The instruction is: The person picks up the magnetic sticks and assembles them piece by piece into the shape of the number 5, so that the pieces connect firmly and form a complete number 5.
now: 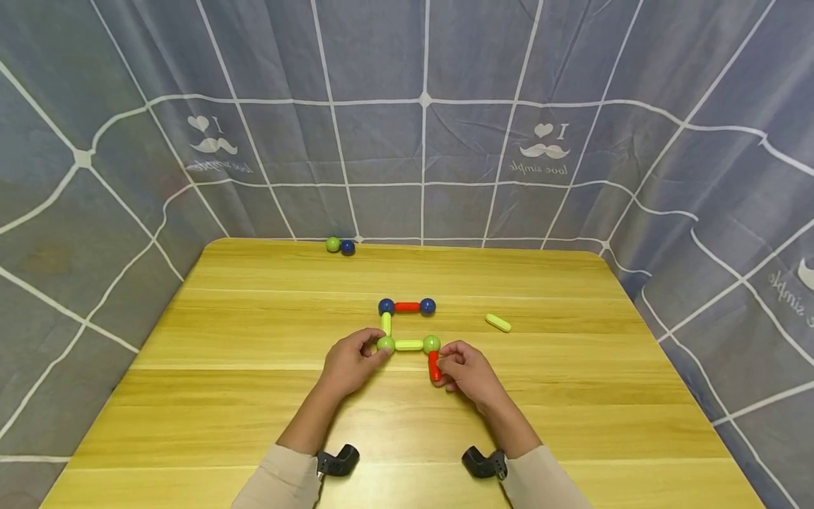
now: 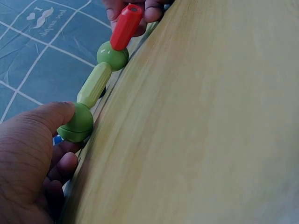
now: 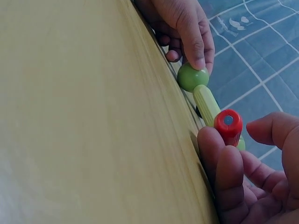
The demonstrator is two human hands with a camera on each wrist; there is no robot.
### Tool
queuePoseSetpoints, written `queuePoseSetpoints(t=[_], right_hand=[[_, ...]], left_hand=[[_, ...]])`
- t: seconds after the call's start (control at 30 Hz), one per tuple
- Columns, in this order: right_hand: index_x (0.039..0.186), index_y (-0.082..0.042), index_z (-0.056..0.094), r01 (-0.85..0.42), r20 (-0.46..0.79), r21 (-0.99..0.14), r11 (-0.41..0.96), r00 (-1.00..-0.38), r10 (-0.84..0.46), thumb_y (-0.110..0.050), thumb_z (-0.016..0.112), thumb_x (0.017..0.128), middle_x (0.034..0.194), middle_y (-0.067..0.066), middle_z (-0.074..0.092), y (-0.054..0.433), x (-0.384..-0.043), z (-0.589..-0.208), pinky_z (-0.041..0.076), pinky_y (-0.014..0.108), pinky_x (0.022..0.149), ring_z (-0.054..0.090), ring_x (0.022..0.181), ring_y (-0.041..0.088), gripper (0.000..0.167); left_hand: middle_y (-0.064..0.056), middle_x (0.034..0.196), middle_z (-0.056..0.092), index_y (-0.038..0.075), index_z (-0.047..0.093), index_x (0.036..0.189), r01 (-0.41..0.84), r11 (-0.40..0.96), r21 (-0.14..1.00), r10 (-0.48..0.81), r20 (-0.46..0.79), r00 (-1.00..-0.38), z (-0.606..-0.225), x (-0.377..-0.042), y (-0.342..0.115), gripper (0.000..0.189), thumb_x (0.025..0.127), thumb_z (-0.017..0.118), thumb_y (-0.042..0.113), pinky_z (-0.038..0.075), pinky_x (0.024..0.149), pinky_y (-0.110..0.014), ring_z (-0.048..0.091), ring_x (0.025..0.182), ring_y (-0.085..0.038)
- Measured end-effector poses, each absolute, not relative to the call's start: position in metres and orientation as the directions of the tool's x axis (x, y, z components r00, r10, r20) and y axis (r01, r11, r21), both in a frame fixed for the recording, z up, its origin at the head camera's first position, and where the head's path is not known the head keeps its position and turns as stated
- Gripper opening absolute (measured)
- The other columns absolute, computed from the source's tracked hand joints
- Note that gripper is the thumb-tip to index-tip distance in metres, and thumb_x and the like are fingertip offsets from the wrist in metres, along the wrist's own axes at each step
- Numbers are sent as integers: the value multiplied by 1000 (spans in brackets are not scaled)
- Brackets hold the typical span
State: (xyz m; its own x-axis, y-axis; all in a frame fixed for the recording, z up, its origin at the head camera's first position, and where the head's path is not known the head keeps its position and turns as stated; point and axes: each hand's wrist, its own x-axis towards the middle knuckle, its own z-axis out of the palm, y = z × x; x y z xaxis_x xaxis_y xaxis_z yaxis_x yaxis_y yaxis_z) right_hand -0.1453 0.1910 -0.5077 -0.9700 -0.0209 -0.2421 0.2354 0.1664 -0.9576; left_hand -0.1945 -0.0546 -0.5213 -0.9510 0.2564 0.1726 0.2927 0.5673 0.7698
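The left hand (image 1: 350,363) pinches one green ball (image 1: 386,344) while the right hand (image 1: 469,371) curls fingers loosely round the red rod (image 1: 434,359), so tugging could detach its twelve-o'clock ball (image 1: 432,343).

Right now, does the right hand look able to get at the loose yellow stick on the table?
Probably yes. The loose yellow stick lies on the table just beyond the right hand, and nothing visible stands between them. But the hand is at the red stick, so it would leave that first.
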Motion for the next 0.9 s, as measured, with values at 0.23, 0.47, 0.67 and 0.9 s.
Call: queuePoseSetpoints(t=[0.23,0.47,0.67,0.9], right_hand=[[111,2,56,238,-245,-958,160,-969,-22,-7,60,95,83,11,64,192,-144,-507,51,29,58,67,66,22,19],[112,4,57,236,-241,-962,141,-970,-21,-5,60,94,80,12,61,191,-142,-505,49,26,53,62,60,20,20],[113,9,55,236,-243,-961,146,-970,-30,-2,56,95,79,14,59,191,-144,-506,49,26,53,60,59,22,21],[111,4,58,226,-232,-965,137,-972,-30,-5,60,95,81,11,60,191,-143,-503,47,25,51,59,60,20,18]], left_hand=[[8,74,56,16,71,111,300,567,767,262,177,-949,-522,-194,-55,28,87,78,28,41,62,-31,50,67,-10],[8,74,55,16,71,111,296,569,767,263,172,-949,-520,-194,-54,28,87,78,28,40,61,-31,49,67,-11],[8,75,56,15,71,111,294,568,769,261,170,-950,-519,-193,-56,28,87,78,27,41,62,-31,50,67,-11],[8,75,56,15,71,111,297,562,772,266,171,-949,-520,-193,-55,28,88,77,28,40,61,-30,49,67,-11]])
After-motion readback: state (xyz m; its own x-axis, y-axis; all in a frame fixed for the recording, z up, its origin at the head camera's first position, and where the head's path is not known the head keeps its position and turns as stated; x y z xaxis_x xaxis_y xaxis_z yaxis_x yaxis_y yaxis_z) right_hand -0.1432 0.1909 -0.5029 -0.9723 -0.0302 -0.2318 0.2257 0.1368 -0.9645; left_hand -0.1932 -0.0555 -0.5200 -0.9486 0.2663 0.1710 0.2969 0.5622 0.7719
